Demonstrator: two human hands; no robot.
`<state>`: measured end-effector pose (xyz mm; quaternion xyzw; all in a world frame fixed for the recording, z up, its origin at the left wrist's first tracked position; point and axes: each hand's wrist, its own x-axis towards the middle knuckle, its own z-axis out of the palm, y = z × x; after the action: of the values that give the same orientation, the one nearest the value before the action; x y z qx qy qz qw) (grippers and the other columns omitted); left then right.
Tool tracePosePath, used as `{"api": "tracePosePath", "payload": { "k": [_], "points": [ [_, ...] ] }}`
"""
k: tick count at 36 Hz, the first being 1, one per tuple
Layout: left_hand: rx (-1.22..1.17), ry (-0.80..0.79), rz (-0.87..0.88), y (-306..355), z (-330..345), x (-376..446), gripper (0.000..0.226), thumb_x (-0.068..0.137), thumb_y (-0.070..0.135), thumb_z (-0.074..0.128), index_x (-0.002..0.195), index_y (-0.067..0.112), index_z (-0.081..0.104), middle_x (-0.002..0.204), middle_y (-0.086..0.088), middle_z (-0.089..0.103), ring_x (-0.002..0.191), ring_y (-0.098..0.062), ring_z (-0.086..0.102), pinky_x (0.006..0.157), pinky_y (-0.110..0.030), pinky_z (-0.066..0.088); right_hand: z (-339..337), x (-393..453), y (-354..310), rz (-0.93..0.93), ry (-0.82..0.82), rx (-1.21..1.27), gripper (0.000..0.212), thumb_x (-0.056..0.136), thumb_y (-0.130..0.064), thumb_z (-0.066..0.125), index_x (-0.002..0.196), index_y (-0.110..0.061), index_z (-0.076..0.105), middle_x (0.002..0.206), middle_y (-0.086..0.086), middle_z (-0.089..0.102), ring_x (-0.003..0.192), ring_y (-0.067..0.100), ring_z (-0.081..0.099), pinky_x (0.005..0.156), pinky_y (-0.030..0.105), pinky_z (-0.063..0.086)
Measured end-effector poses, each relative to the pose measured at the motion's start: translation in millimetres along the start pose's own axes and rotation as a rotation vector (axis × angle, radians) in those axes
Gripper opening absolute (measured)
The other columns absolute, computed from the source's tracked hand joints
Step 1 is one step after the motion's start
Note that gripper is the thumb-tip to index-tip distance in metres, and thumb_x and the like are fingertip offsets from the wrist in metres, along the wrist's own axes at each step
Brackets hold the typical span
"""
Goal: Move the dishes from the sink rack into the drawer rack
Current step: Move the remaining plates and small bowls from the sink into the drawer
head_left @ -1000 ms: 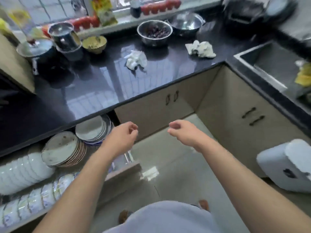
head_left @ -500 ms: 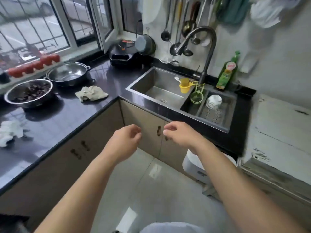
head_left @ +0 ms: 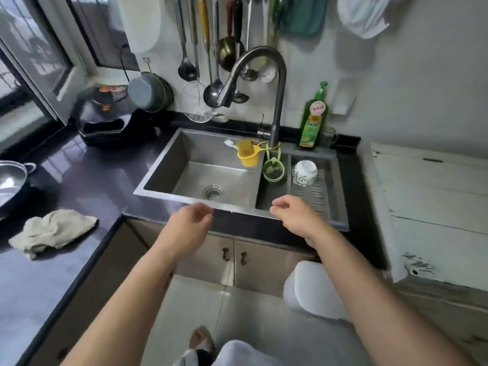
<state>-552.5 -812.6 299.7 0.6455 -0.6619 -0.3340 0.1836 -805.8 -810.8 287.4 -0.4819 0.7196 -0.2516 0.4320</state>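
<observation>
A white patterned bowl (head_left: 305, 173) lies upside down on the slotted metal sink rack (head_left: 315, 198), in the right part of the steel sink (head_left: 184, 165). My right hand (head_left: 295, 216) hovers at the sink's front edge, just in front of the rack, fingers loosely curled and holding nothing. My left hand (head_left: 190, 228) hangs a little to the left, in front of the main basin, also empty with curled fingers. The drawer rack is out of view.
A curved faucet (head_left: 266, 83) arches over the sink, with a yellow holder (head_left: 247, 154) and a green strainer (head_left: 273, 171) hanging below it. A green soap bottle (head_left: 314, 120) stands behind the rack. A crumpled cloth (head_left: 52, 231) lies on the dark counter. A white bin (head_left: 311, 289) stands on the floor.
My view has swung from the open drawer rack with its plates and bowls to the sink. Both empty hands have come forward to the sink's front edge.
</observation>
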Motion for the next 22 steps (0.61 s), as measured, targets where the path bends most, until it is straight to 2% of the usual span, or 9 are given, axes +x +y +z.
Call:
{"api": "tracePosePath", "payload": {
  "k": [4, 7, 9, 13, 16, 19, 22],
  "points": [
    [0.000, -0.091, 0.013, -7, -16, 60, 0.015, 0.099, 0.025, 0.056, 0.106, 0.029, 0.069, 0.100, 0.007, 0.073, 0.094, -0.014, 0.067, 0.075, -0.024, 0.042, 12, 38, -12, 0.057, 0.034, 0.046, 0.032, 0.099, -0.031, 0.062, 0.129, -0.021, 0.062, 0.125, -0.003, 0.063, 0.113, 0.016, 0.060, 0.105, 0.040, 0.049],
    [-0.004, -0.126, 0.017, -6, -20, 100, 0.012, 0.098, 0.025, 0.057, 0.100, 0.031, 0.068, 0.087, 0.010, 0.072, 0.080, -0.014, 0.066, 0.068, -0.026, 0.045, 13, 56, -7, 0.125, 0.098, 0.098, 0.030, 0.099, -0.030, 0.062, 0.128, -0.021, 0.062, 0.126, -0.002, 0.062, 0.116, 0.015, 0.059, 0.107, 0.041, 0.048],
    [-0.003, -0.148, 0.033, -5, -16, 118, 0.014, 0.098, 0.021, 0.057, 0.100, 0.028, 0.069, 0.084, 0.014, 0.068, 0.079, -0.019, 0.063, 0.071, -0.028, 0.043, 14, 60, 4, 0.185, 0.115, 0.121, 0.030, 0.099, -0.028, 0.062, 0.128, -0.021, 0.062, 0.127, -0.002, 0.063, 0.116, 0.016, 0.060, 0.107, 0.044, 0.049],
    [0.005, -0.231, 0.039, -1, 6, 156, 0.015, 0.097, 0.024, 0.057, 0.103, 0.031, 0.069, 0.099, 0.013, 0.070, 0.094, -0.018, 0.065, 0.081, -0.030, 0.047, 3, 80, 25, 0.278, 0.143, 0.110, 0.034, 0.101, -0.026, 0.060, 0.133, -0.018, 0.059, 0.129, -0.002, 0.062, 0.122, 0.019, 0.058, 0.109, 0.046, 0.048],
    [0.027, -0.297, 0.031, 5, 22, 181, 0.014, 0.098, 0.028, 0.056, 0.103, 0.034, 0.067, 0.102, 0.011, 0.071, 0.096, -0.017, 0.065, 0.085, -0.031, 0.049, -9, 103, 40, 0.328, 0.174, 0.127, 0.034, 0.101, -0.026, 0.058, 0.134, -0.018, 0.058, 0.130, -0.002, 0.061, 0.122, 0.020, 0.057, 0.109, 0.046, 0.047],
    [0.025, -0.315, 0.015, 14, 33, 201, 0.014, 0.099, 0.028, 0.055, 0.104, 0.033, 0.067, 0.096, 0.012, 0.071, 0.084, -0.011, 0.065, 0.082, -0.029, 0.049, -22, 131, 55, 0.370, 0.201, 0.146, 0.035, 0.102, -0.024, 0.057, 0.135, -0.017, 0.057, 0.127, 0.000, 0.062, 0.117, 0.019, 0.059, 0.107, 0.045, 0.049],
    [-0.041, -0.313, -0.023, 25, 41, 226, 0.012, 0.098, 0.023, 0.057, 0.098, 0.030, 0.068, 0.077, 0.011, 0.066, 0.063, -0.013, 0.057, 0.071, -0.028, 0.046, -36, 166, 65, 0.398, 0.199, 0.152, 0.034, 0.101, -0.024, 0.058, 0.134, -0.016, 0.059, 0.117, -0.002, 0.063, 0.101, 0.016, 0.061, 0.094, 0.039, 0.054]
  ]
}}
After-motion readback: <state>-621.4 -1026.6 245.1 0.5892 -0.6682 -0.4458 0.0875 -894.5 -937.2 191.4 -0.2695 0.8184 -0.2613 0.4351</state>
